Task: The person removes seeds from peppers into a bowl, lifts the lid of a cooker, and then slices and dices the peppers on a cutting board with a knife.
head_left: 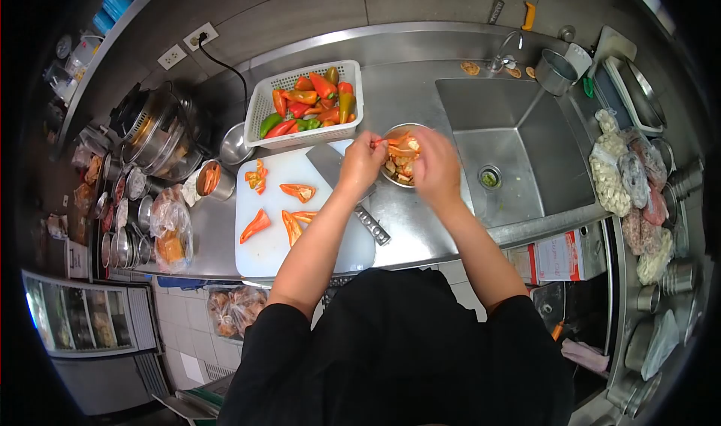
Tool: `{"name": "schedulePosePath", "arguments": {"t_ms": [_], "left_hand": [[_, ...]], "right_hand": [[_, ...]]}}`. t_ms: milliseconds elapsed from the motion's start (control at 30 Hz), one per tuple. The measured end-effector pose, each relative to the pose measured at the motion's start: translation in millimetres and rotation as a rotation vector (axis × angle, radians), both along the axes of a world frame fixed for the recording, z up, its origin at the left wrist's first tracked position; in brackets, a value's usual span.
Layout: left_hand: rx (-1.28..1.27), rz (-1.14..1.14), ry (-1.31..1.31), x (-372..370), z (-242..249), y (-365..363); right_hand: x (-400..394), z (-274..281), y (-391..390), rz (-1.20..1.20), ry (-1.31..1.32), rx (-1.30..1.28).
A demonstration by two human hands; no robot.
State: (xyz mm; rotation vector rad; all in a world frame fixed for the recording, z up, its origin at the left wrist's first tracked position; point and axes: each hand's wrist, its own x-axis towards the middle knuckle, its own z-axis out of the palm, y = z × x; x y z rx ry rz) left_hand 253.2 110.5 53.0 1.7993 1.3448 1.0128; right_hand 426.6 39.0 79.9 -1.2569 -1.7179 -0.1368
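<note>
Above a round metal bowl (388, 177) that holds pale scraps and seeds, my left hand (363, 163) grips an orange-red piece of bell pepper (396, 145). Close against that piece is my right hand (438, 167), blurred, with its fingers partly hidden, so its grip does not show. A white cutting board (259, 257) lies to the left, bearing several cut pepper pieces (256, 225). Partly under my left forearm rests a wide-bladed knife (324, 162), its dark handle (372, 225) at the board's right edge.
Behind the board stands a white plastic basket (257, 103) of whole red, orange and green peppers. A steel sink (518, 193) with a faucet (505, 53) is on the right. Metal containers (218, 182) and a plastic bag (171, 227) crowd the left side.
</note>
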Motion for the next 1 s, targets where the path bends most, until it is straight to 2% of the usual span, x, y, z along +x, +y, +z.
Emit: {"name": "schedulePosePath", "arguments": {"t_ms": [33,67,133,167,233,267,300,367,400,433,500,533,600,633,700,733,800,833,900,933,1000], "left_hand": [[0.002,-0.001,-0.002,2.1,4.7,-1.7],[-0.009,-0.005,-0.055,3.4,8.4,-5.6],[-0.009,-0.007,-0.114,-1.0,13.6,-9.3],[-0.094,-0.036,-0.220,-9.1,16.1,-8.2],[-0.207,-0.058,-0.321,-19.9,13.3,-15.3],[-0.240,-0.170,-0.386,-20.7,14.5,-17.1],[-0.263,-0.286,-0.454,-19.4,17.2,-15.6],[-0.313,-0.281,-0.487,-15.5,14.1,-12.6],[-0.371,-0.267,-0.520,-13.6,10.6,-10.8],[-0.373,-0.272,-0.525,-15.3,7.6,-5.6],[-0.539,-0.159,-0.262,-20.4,1.2,10.4],[-0.545,-0.166,-0.262,-17.2,-6.0,12.4],[0.226,-0.232,0.352,-8.6,-17.0,8.4],[0.224,-0.235,0.349,-5.7,-18.0,5.7],[0.281,-0.078,0.320,-0.3,-14.1,1.8],[0.277,-0.073,0.318,-1.1,0.2,-4.2],[0.091,-0.275,0.021,-12.9,29.4,-15.7],[0.085,-0.241,0.024,-20.0,39.5,-24.3],[0.006,-0.484,0.200,-41.5,48.0,-44.4],[-0.006,-0.445,0.202,-62.0,43.0,-50.8],[0.090,-0.346,0.048,-101.4,31.1,-62.3]], "right_hand": [[-3.0,1.7,-1.3,0.138,0.000,0.106],[2.8,-22.2,3.8,0.137,0.000,0.106],[24.2,-83.1,25.7,-0.046,0.064,-0.268],[28.9,-76.5,36.1,-0.040,0.058,-0.257],[28.2,-57.5,33.5,0.105,0.678,-0.428],[23.5,-43.5,26.5,0.251,0.927,-0.604],[27.1,-42.6,25.2,0.244,0.926,-0.601],[36.6,-35.6,26.5,0.503,1.119,-0.894],[36.0,-33.2,26.2,0.393,1.113,-0.808],[40.2,-31.3,24.3,0.386,1.109,-0.807],[53.9,-28.2,17.7,0.204,1.104,-0.643],[58.4,-27.2,16.6,0.165,1.137,-0.635],[64.7,-29.9,13.4,0.147,1.220,-0.670],[65.3,-30.9,12.5,0.143,1.297,-0.698],[60.5,-30.8,8.1,0.134,1.309,-0.705],[54.1,-27.6,3.6,0.116,1.291,-0.717],[34.2,-25.2,-3.6,0.122,1.269,-0.756],[23.8,-24.3,-6.0,0.173,1.204,-0.791],[-10.4,-19.7,-10.7,0.263,1.124,-0.861],[-28.7,-14.5,-14.7,0.327,1.111,-0.880],[-60.5,-6.6,-22.6,0.440,1.166,-0.922]]}}
